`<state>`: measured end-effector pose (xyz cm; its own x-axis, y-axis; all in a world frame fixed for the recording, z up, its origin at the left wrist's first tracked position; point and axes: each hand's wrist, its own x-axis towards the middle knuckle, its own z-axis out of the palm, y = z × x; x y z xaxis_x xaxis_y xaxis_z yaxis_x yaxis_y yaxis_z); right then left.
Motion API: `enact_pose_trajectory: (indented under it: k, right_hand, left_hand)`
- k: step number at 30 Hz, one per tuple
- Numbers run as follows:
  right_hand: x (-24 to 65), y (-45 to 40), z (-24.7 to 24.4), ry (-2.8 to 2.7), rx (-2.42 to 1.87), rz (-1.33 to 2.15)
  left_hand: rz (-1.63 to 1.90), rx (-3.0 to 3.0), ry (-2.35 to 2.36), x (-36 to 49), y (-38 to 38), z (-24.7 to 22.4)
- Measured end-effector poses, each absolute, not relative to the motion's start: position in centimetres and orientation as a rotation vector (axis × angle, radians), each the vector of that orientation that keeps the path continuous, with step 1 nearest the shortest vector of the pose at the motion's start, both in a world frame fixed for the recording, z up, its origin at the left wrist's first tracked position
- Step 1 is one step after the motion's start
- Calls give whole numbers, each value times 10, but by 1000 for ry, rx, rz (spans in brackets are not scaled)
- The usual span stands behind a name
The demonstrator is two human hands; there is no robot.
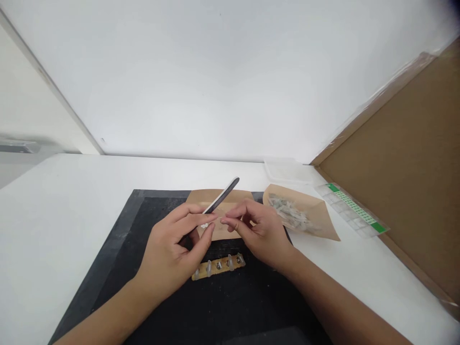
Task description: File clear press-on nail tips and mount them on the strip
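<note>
A slim nail file, black on one face and white along its edge, slants up and right out of my left hand. The thumb and fingers of that hand are closed around its lower end. My right hand is in a pinch close by, its fingertips almost meeting the left ones; whatever lies between them is too small to make out. Under the hands is a brown paper sheet with small pale bits on it. Nearer to me, a yellow strip carries several translucent nail tips in a row.
A black mat covers the middle of the white table. At right, a brown paper holder contains many translucent slivers. Beyond are a clear packet with a green label and a translucent tray. A brown board stands at right.
</note>
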<state>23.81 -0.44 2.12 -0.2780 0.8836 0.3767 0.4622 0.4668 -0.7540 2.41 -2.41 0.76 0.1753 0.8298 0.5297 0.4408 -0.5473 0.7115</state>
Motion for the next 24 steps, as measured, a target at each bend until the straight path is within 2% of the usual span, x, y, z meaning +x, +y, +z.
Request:
enact_pose_trajectory:
  k: [6, 10, 13, 19, 24]
  right_hand:
    - [239, -3, 21, -1940, -1058, 685]
    - [239, -3, 20, -1895, -1037, 845]
    - [237, -5, 22, -1774, -1039, 1053]
    - [234, -4, 28, -1356, -866, 1715]
    - [235, -5, 24, -1251, -953, 1874]
  left_hand:
    - [1263, 2067, 1203, 21, -22, 4]
    - [1246, 2104, 1183, 21, -21, 6]
    - [1219, 2198, 1156, 22, -23, 8]
    - [1297, 2347, 1195, 23, -28, 5]
    - [1419, 2509, 1136, 22, -25, 3]
